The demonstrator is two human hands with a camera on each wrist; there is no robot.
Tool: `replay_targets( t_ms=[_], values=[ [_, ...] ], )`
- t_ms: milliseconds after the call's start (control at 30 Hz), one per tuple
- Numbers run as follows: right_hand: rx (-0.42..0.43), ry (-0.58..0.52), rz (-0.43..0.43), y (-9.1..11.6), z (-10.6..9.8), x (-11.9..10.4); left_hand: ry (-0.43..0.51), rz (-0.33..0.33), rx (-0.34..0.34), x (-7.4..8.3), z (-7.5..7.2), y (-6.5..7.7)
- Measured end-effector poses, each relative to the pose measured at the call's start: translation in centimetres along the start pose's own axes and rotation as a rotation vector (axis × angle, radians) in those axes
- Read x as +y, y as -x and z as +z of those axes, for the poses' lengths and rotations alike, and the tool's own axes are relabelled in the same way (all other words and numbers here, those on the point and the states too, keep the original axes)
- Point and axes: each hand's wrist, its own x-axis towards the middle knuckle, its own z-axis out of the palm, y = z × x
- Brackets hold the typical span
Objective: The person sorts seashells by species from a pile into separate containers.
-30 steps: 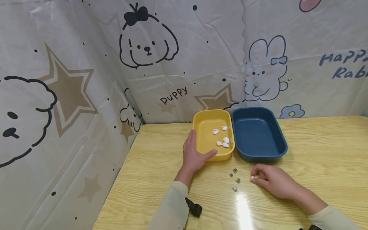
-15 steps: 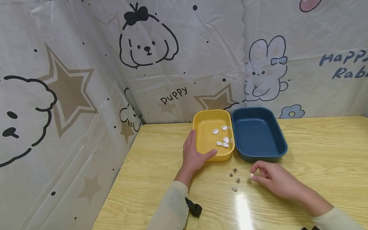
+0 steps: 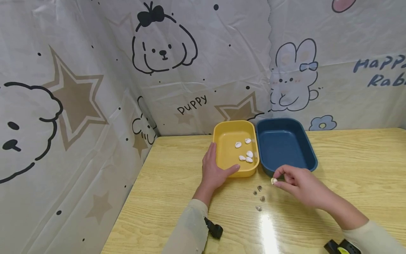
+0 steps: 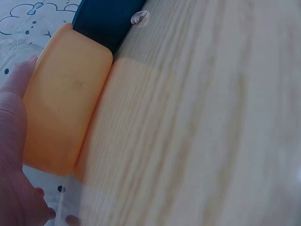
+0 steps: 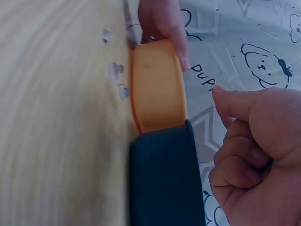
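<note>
While the left hand (image 3: 215, 172) is laid, thumb outstretched, against the yellow, rounded-rectangular tray (image 3: 226, 151), one small whitish shell (image 3: 274, 181) is held pinched by the right hand (image 3: 304, 187) near the front wall of the dark-blue, rounded-rectangular tray (image 3: 282, 144).

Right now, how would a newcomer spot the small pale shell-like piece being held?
On the yellow wood-grain table, find the dark blue rounded tub. By its near left corner, the right hand pinches the small pale shell-like piece. Unlike white pieces in the yellow rounded tub and grey ones outside, it is held.
</note>
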Motion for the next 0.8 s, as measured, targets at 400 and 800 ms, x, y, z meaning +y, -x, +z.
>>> replay_targets(
  t_ms=[400,800],
  values=[
    [0.081,-0.014,0.013,-2.8,-1.2,-0.4,0.008,-0.009,-0.007,0.1,-0.1,0.0],
    [0.182,0.010,0.035,-5.6,-2.0,0.3,0.008,-0.014,-0.002,0.1,0.0,0.0]
  ],
)
